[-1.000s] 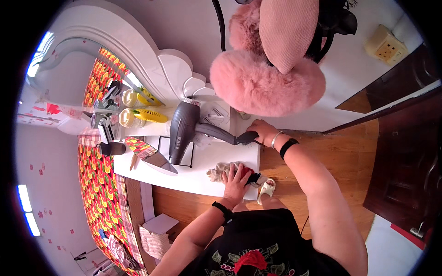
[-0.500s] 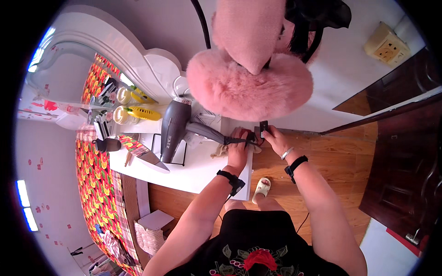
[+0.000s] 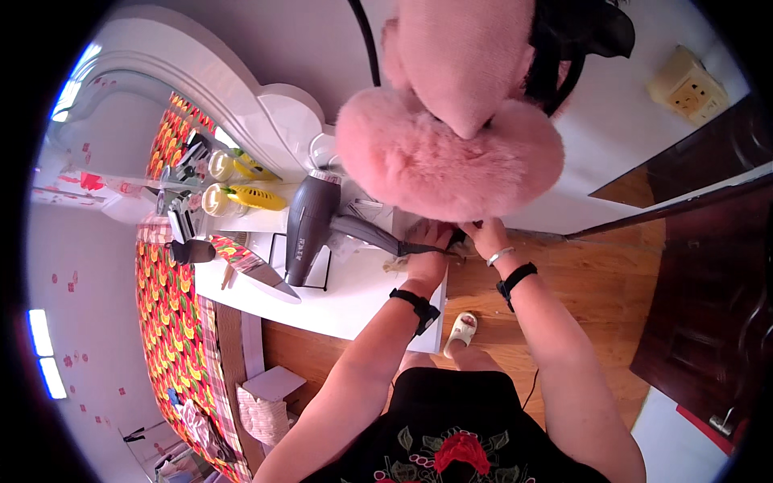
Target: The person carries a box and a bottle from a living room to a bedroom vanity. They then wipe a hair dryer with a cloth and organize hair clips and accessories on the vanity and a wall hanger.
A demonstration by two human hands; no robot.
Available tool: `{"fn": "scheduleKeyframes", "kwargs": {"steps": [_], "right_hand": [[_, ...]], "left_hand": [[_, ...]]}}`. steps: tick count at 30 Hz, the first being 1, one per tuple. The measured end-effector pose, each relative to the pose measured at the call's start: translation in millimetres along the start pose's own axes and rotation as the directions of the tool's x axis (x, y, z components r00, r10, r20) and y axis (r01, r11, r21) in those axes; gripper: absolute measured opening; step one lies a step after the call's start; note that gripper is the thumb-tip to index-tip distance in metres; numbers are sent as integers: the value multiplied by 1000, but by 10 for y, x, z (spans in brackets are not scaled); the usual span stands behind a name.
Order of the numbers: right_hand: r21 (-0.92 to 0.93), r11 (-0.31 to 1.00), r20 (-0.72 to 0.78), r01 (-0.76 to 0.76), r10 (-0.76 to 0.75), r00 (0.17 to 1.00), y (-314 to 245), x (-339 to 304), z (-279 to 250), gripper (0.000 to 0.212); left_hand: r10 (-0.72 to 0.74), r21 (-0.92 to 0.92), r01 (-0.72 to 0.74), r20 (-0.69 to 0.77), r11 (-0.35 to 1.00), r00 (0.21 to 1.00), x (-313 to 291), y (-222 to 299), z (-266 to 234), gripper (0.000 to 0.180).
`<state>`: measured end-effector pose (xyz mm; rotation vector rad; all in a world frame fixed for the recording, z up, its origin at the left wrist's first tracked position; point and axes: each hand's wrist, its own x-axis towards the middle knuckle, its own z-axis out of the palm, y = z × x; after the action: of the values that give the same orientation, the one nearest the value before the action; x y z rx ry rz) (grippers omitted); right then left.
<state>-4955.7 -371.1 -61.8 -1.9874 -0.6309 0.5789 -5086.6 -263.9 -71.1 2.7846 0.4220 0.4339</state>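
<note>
The head camera showed both bare hands close together at the right edge of a white table [image 3: 346,312]. The left hand [image 3: 427,256] lay at that edge, its back uppermost and the dark cord [image 3: 435,249] of a hair dryer [image 3: 312,217] crossing over it. Its fingertips were shadowed, so whether they were apart or clamped on something could not be told. A bit of tan cloth [image 3: 394,265] showed just beside it, on its left. The right hand [image 3: 486,239] was just to the right, beyond the table edge, with fingers bent toward the left hand and a small dark thing at their tips; their grip could not be made out either.

The grey hair dryer was left of the hands, its handle slanting right toward them, its body overlapping a black wire frame [image 3: 327,274]. Farther left stood a yellow container [image 3: 258,197] and a jar [image 3: 216,201], with a pointed mirror [image 3: 278,283] nearer. A fluffy pink item [image 3: 451,165] hung on the far side, partly covering the view by the right fingers. A pale slipper [image 3: 461,328] was on the wooden floor [image 3: 580,322], right of the table.
</note>
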Motion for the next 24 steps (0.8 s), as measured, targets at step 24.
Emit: {"fn": "scheduleKeyframes", "kwargs": {"steps": [24], "right_hand": [[-296, 897, -83, 329, -368, 926, -376, 391, 282, 67]], "left_hand": [[-143, -118, 165, 177, 979, 974, -1954, -193, -614, 46]]}}
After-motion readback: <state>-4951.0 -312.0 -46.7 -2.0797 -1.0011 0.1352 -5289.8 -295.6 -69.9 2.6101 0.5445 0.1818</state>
